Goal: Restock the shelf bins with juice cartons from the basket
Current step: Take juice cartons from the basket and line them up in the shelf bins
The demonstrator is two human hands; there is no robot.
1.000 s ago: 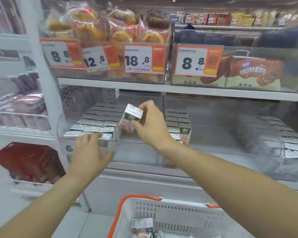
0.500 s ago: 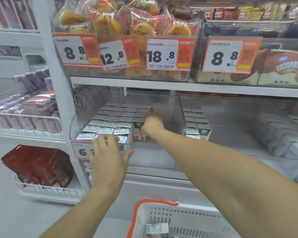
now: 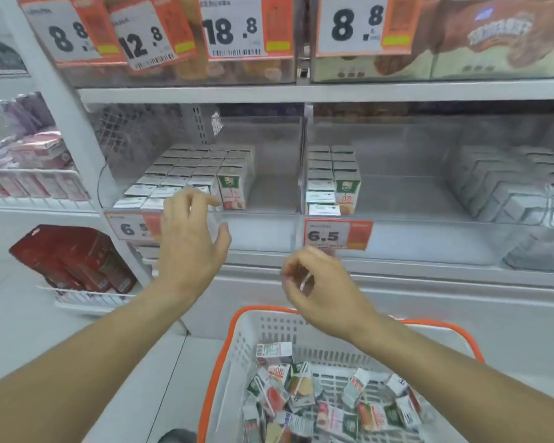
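Observation:
A white basket with an orange rim (image 3: 435,325) stands below me, holding several loose juice cartons (image 3: 301,383). On the lower shelf a clear bin (image 3: 259,219) holds rows of small cartons; a green-and-red carton (image 3: 232,190) stands at the right end of its front rows. A second clear bin (image 3: 397,219) to its right holds two short rows of cartons (image 3: 331,177). My left hand (image 3: 191,238) hovers at the left bin's front edge, fingers relaxed, holding nothing. My right hand (image 3: 320,282) is above the basket's far rim, fingers loosely curled and empty.
Orange price tags (image 3: 338,235) hang on the bin fronts. An upper shelf (image 3: 333,91) with snack bins overhangs the cartons. Grey packs (image 3: 506,187) fill the shelf's right part. A wire rack with red boxes (image 3: 74,260) sits low on the left.
My right hand let go of the carton, left it standing in the left bin, and drew back down toward the basket. My view has come closer to the shelf.

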